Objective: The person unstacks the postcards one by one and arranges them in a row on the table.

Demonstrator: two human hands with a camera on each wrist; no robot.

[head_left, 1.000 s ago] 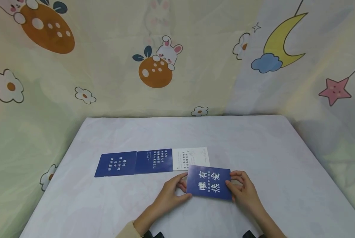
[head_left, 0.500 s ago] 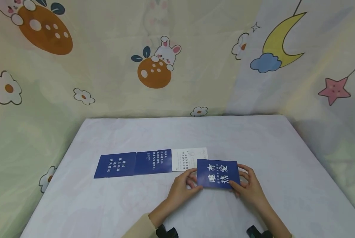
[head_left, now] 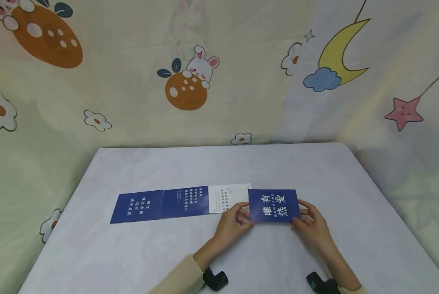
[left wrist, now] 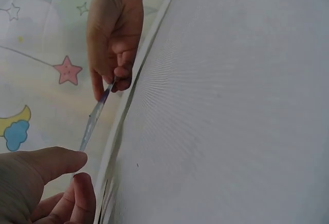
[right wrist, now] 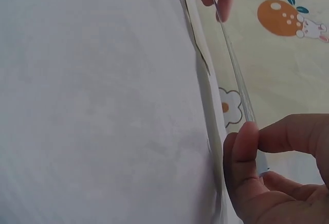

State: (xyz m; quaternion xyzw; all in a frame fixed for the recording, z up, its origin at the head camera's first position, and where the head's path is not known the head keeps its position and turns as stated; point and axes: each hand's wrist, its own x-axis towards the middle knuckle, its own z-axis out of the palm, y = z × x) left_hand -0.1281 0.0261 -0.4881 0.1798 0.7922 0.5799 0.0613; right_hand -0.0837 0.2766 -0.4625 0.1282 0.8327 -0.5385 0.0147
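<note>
A dark blue card [head_left: 274,206] with white lettering is held between both hands above the white table, at the right end of a row of cards. My left hand [head_left: 232,223] pinches its left edge. At the opposite edge, my right hand [head_left: 315,224] grips it between thumb and fingers. Seen nearly edge-on, the card [left wrist: 92,121] spans the two hands in the left wrist view. The row lying flat has a blue card [head_left: 136,207], another blue card [head_left: 184,202] and a white card [head_left: 226,198], set side by side; my left fingers partly cover the white one's lower right corner.
White cloth covers the table [head_left: 182,261]. A printed fabric backdrop [head_left: 131,73] with rabbits, flowers and a moon hangs behind and at the sides. A black wrist device [head_left: 215,279] sits at the left wrist, another [head_left: 320,283] at the right.
Both hands have carried the blue card away from the person and to the right, from overlapping the white card to beside it in the head view. The flat row stays put.
</note>
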